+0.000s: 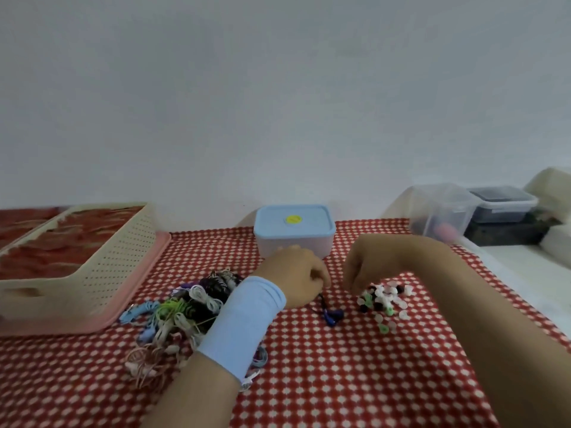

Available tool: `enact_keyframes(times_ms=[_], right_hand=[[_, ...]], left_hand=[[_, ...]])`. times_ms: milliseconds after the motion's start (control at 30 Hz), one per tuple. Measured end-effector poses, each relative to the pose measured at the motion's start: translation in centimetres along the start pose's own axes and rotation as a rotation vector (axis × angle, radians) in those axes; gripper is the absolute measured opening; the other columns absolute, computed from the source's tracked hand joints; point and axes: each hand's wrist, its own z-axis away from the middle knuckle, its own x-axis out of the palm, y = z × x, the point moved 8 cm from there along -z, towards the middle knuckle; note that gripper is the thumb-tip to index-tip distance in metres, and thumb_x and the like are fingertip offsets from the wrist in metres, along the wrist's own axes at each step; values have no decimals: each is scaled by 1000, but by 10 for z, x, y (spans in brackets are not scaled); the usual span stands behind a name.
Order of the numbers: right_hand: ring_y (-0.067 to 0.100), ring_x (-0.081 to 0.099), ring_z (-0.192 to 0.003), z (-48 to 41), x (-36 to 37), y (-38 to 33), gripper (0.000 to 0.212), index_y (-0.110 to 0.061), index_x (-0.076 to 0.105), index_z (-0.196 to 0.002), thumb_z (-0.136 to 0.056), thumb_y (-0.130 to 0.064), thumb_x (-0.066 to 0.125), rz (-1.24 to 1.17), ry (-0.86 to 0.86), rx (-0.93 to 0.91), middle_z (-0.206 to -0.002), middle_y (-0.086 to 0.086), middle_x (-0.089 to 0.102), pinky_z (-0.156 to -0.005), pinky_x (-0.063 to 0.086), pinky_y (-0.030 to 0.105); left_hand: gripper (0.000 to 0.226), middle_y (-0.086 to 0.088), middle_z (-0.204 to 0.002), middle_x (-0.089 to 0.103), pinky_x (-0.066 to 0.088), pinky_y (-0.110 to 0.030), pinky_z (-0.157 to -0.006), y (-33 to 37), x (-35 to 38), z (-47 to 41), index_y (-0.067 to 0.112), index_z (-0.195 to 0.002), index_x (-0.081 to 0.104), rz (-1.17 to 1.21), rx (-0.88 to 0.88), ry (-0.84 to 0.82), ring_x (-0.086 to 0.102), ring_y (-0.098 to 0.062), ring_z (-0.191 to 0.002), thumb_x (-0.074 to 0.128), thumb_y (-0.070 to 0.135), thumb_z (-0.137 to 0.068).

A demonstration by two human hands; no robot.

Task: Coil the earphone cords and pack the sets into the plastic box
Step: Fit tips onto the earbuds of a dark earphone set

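Pinching the upper end of a dark blue earphone set, the left hand hovers with curled fingers near the middle of the worktop, which is covered by a red-and-white checked cloth. The set's buds rest on the cloth just below that hand. A light blue wristband wraps the left forearm. The right hand hangs just beside it, fingers bent downward over a small heap of ear tips; whether it grips anything cannot be told. The plastic box, blue lid on, stands behind both hands toward the far edge. A pile of earphone sets lies left of the left forearm. At the left edge a cream basket sits on a pink tray. A clear container stands by the far right corner.
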Motion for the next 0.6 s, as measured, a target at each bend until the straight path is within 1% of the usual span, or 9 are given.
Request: enact_keyframes(times_ms=[100, 133, 200, 267, 300, 367, 433, 500, 600], right_hand=[[3, 67, -94, 6, 8, 6, 15, -44, 80, -80, -73, -31, 85, 70, -56, 46, -86, -26, 74, -93, 54, 32], [3, 66, -94, 8, 11, 7, 15, -43, 80, -81, -72, -32, 86, 79, -57, 55, -85, -26, 74, -89, 55, 31], [3, 65, -91, 9, 15, 7, 15, -41, 80, -82, -71, -32, 87, 86, -41, 61, -83, -24, 74, -73, 52, 24], [5, 65, -88, 11, 19, 7, 15, -38, 81, -82, -71, -30, 87, 98, -8, 59, -83, -21, 73, -62, 48, 20], [7, 66, -88, 11, 20, 6, 14, -36, 81, -82, -71, -29, 87, 99, 13, 58, -84, -19, 74, -63, 50, 21], [11, 69, -90, 11, 22, 7, 12, -32, 81, -82, -71, -28, 87, 91, 49, 55, -86, -14, 75, -77, 58, 29], [10, 70, -88, 13, 24, 8, 11, -27, 81, -84, -73, -27, 84, 69, 68, 40, -86, -12, 76, -87, 59, 35], [7, 70, -85, 17, 24, 5, 6, -26, 81, -82, -77, -26, 81, 38, 98, -2, -84, -12, 76, -86, 59, 32], [1, 66, -76, 23, 15, -2, 8, -30, 79, -80, -81, -23, 75, -48, 207, -82, -77, -16, 74, -73, 55, 23]], left_hand=[[16, 24, -84, 55, 35, -33, -100, 10, 18, 4, 39, -90, 77, 1, 60, -67, 43, -8, -98, 69, 50, -82], [20, 23, -84, 56, 33, -32, -98, 12, 24, 7, 40, -91, 77, -16, 66, -77, 41, -8, -97, 70, 55, -79], [22, 21, -88, 59, 31, -31, -97, 14, 28, 10, 40, -92, 77, -27, 73, -52, 41, -10, -99, 70, 56, -78], [18, 18, -95, 64, 31, -32, -101, 17, 29, 13, 38, -89, 78, -13, 52, -14, 44, -12, -104, 68, 52, -82], [17, 17, -97, 65, 31, -33, -104, 17, 30, 13, 37, -87, 77, -21, 42, 3, 45, -14, -106, 67, 50, -83], [17, 16, -101, 65, 32, -36, -106, 16, 35, 13, 39, -84, 76, -73, 18, 29, 46, -17, -110, 65, 52, -82], [18, 16, -100, 64, 34, -37, -104, 16, 39, 14, 41, -82, 74, -105, -5, 52, 46, -17, -107, 65, 57, -79], [17, 17, -95, 63, 34, -35, -101, 16, 39, 17, 40, -83, 74, -73, -29, 105, 46, -15, -103, 66, 56, -80], [15, 17, -91, 64, 41, -28, -95, 6, 31, 22, 36, -95, 74, 116, -86, 226, 55, -9, -97, 64, 45, -88]])
